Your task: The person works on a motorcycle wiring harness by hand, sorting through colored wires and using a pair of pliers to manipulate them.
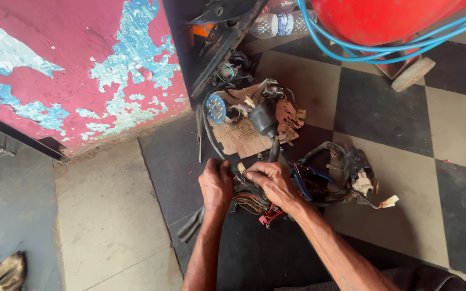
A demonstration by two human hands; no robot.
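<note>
Peeling red and blue paint covers the wall (71, 64) at far left, with a grey step below it and a brown rag (1, 272) crumpled on the near-left floor. Right of the wall a screwdriver (199, 132) lies on the dark tile, and just beside it a round blue-faced gauge (216, 108) rests on a torn cardboard sheet (241, 137). A black rubber boot (264, 119) with a cable running out of it sits on the same sheet, among small connectors and loose wires.

Near the middle, the left hand (215, 184) closes its fingers on the wires (250, 198), a multicoloured bundle lying on the floor between both hands. The right hand (273, 182) pinches a strand of the same bundle between thumb and fingertips, just beside the left. Red connectors hang from the bundle's near end.

Blue-handled pliers (306, 180) lie just right of the right hand, touching a tangled black harness (346, 170) with white plugs, which crowds that side. The floor is chequered in dark and pale tiles.

Far back, a clear plastic bottle (279, 24) lies on its side; what it holds cannot be told. Right of it stands a red tank (384, 19) on a wheel (412, 74), looped with blue hose (362, 48).
</note>
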